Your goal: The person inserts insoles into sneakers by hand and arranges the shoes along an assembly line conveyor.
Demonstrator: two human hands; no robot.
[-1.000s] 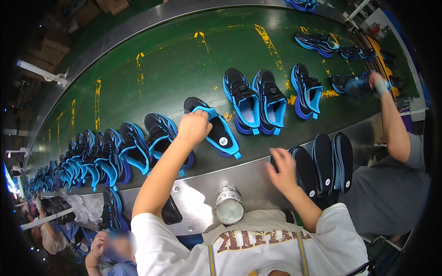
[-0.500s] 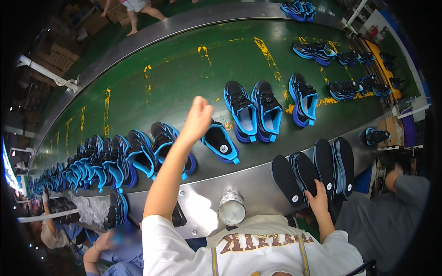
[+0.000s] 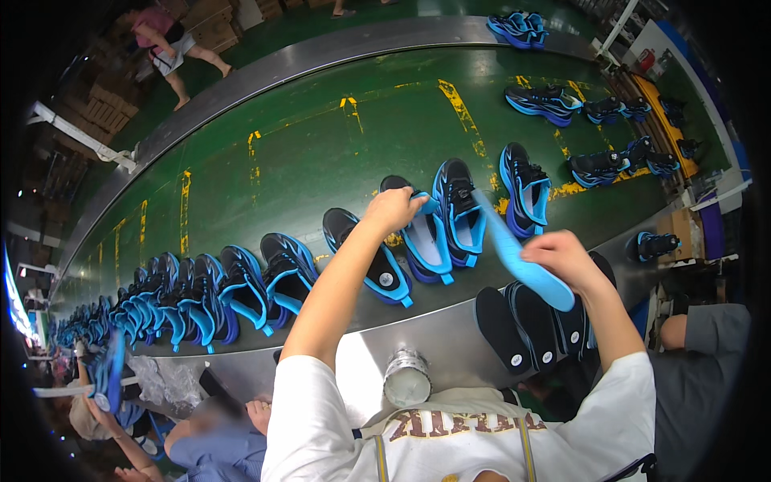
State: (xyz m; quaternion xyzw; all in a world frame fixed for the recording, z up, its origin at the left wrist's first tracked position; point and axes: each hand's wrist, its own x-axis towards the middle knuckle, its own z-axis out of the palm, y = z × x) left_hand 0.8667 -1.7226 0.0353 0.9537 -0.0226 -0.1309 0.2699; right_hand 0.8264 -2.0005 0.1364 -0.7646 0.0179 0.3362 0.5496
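My left hand [image 3: 393, 210] is closed on the tongue of a black and blue sneaker [image 3: 430, 245] on the green belt. That sneaker's pale inside shows through its opening. Raised at the right, my right hand [image 3: 562, 259] pinches a light blue insole [image 3: 504, 243] near its heel part, with the other end slanting up toward the sneakers. Just right of the gripped sneaker stands a similar one [image 3: 467, 229], and another [image 3: 526, 193] sits further right. To the left, a sneaker [image 3: 384, 273] has a dark insole with a round white sticker.
Stacked black insoles [image 3: 498, 329] lie on the metal edge [image 3: 450, 329] at my right. A round can [image 3: 405, 381] stands before me. Sneakers [image 3: 241, 281] line the belt leftward. Other people sit on both sides; one at lower left holds a sneaker [image 3: 108, 377].
My left hand has come down and right onto the sneaker's tongue. My right hand has lifted an insole off the stacks. A passer-by has moved left at the far side.
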